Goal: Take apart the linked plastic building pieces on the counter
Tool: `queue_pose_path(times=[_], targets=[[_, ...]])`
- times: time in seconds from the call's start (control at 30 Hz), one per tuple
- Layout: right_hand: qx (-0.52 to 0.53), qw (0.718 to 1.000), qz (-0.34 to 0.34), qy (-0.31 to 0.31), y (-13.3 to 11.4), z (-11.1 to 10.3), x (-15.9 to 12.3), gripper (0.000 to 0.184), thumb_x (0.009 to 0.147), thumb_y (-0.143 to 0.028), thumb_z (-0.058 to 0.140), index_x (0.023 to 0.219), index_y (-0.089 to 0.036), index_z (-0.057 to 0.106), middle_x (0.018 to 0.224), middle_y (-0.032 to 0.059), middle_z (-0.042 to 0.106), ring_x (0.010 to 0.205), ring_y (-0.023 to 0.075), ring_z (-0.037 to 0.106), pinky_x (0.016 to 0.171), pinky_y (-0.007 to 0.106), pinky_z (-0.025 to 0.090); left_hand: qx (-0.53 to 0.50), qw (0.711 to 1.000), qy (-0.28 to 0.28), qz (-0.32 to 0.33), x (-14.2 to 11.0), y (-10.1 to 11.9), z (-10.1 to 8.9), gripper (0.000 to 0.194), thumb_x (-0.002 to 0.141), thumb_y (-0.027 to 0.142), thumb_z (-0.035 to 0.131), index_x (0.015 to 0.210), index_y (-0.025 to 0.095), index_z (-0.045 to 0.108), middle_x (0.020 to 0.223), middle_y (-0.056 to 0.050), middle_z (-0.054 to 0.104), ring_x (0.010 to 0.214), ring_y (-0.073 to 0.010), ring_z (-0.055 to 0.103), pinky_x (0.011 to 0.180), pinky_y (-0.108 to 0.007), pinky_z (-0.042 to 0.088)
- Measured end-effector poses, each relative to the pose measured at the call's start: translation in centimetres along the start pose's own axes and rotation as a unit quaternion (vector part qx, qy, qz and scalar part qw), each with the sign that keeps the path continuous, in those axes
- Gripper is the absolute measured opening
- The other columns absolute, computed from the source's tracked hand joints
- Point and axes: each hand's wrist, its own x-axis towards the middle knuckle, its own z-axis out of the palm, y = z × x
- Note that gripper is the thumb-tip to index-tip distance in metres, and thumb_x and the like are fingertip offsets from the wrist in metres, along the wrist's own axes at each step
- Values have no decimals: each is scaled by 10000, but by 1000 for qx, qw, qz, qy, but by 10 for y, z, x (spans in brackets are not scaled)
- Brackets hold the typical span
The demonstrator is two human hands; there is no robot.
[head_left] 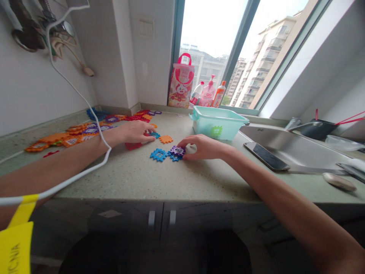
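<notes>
My left hand [132, 132] reaches low over the counter, thumb and fingers apart. A teal toothed plastic tile [155, 135] lies at its fingertips, and a red tile [133, 145] is partly covered beneath it. Between thumb and fingers, my right hand [201, 146] grips a purple toothed tile [178, 150] with a window-like grid. This purple tile overlaps a blue tile [174, 156] under it. A white rounded object [191, 148], its kind unclear, shows within the right hand. Close by on the counter lie another blue tile [158, 155] and an orange tile [165, 139].
Many orange, purple and red tiles [71, 141] spread along the back left. A mint-green plastic bin [218, 114], with a green tile showing through its wall, stands behind my right hand. A phone [266, 156] lies at the sink's [302, 152] edge. A white cable [76, 91] crosses my left arm.
</notes>
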Motion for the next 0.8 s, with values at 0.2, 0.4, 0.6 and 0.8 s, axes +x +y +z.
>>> queue_pose_path(times=[0.2,0.4,0.6,0.8], targets=[[-11,1000,8,4,1,-1,-1,349,941,-276,739,1279,-220,805,1156,69,850,1006,228,783,931,333,563,26,999,33,-17,-2,2,0,641,980,523,646,1486,133,691,1405,-160,768,1228,-295,721,1039,-354,522],[3,1000,-27,15,0,5,0,533,988,-448,768,1471,-229,716,1460,131,749,1308,285,721,1141,420,529,22,992,121,-30,-3,7,-1,532,972,405,669,1422,122,698,1391,-157,743,1207,-292,696,1093,-390,511],[18,999,-33,-4,-9,7,3,413,1030,-449,738,1401,-270,766,1425,97,777,1309,272,727,1160,427,529,32,982,180,-55,-6,18,-9,510,993,416,642,1438,172,683,1389,-119,689,1210,-292,682,1093,-403,519],[12,999,-30,-3,-14,7,3,519,955,-507,828,1401,-248,765,1468,120,751,1328,299,713,1188,440,506,-22,980,181,74,-9,19,-10,513,986,386,668,1426,122,678,1348,-152,696,1170,-290,704,1065,-417,545]])
